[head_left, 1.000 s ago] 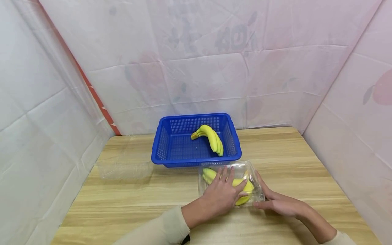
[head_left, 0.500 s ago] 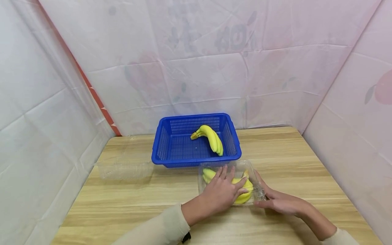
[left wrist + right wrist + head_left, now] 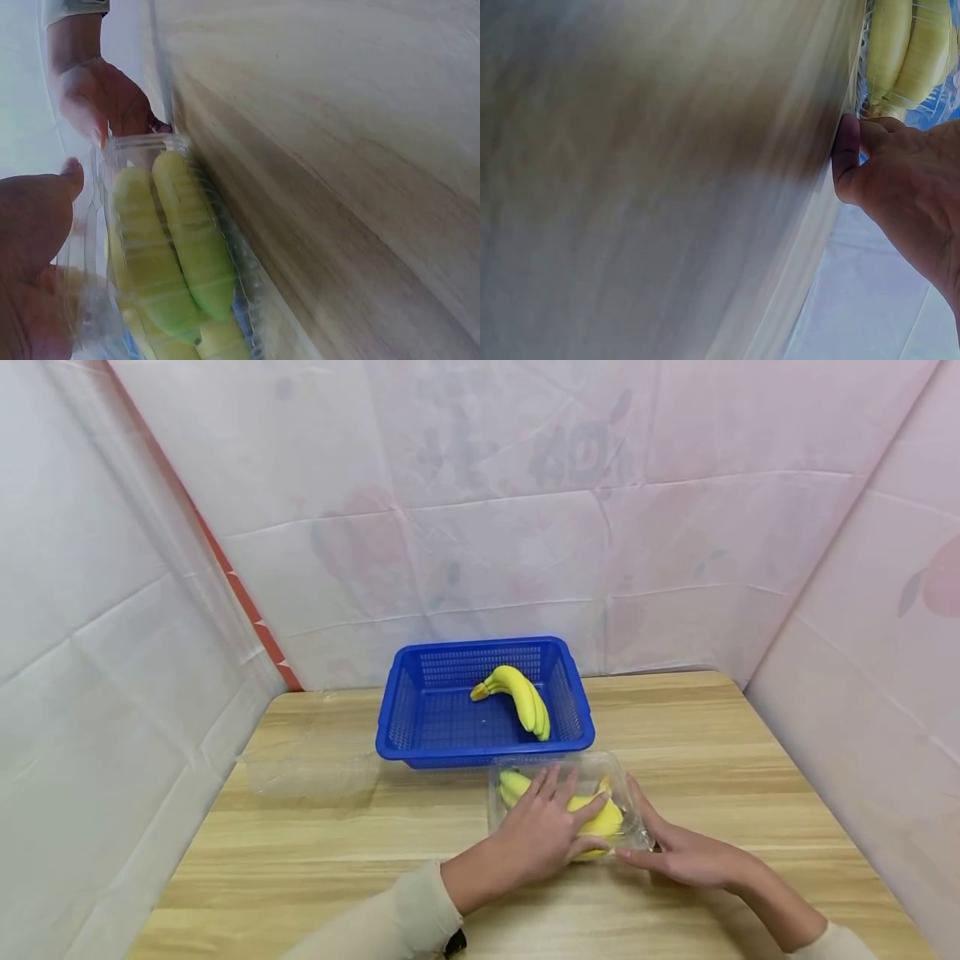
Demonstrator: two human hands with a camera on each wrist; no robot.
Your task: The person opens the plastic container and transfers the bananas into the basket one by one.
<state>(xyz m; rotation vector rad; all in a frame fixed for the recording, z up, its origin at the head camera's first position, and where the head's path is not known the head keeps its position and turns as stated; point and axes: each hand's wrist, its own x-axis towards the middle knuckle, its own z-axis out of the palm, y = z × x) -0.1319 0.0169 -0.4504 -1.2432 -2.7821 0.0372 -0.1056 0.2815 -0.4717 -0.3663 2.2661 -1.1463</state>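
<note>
creased white sheets wall three sides of a light wood-grain table; a red strip marks the left corner, a faded fruit print the right.

The worktop looks like wood or a wood-grain laminate, smooth with a low sheen. At its near right is a container of thin, clear, glossy plastic, its wall ribbed; the bananas inside look smooth and softly matt. The second container, at the left, is the same sort of see-through shiny plastic. The far basket is blue moulded plastic, perforated, with a smooth, slightly glossy rim; its bananas have a smooth, satin skin. The creased wall sheeting looks like thin cloth or plastic film. The pale sleeve is matt cloth.
</note>
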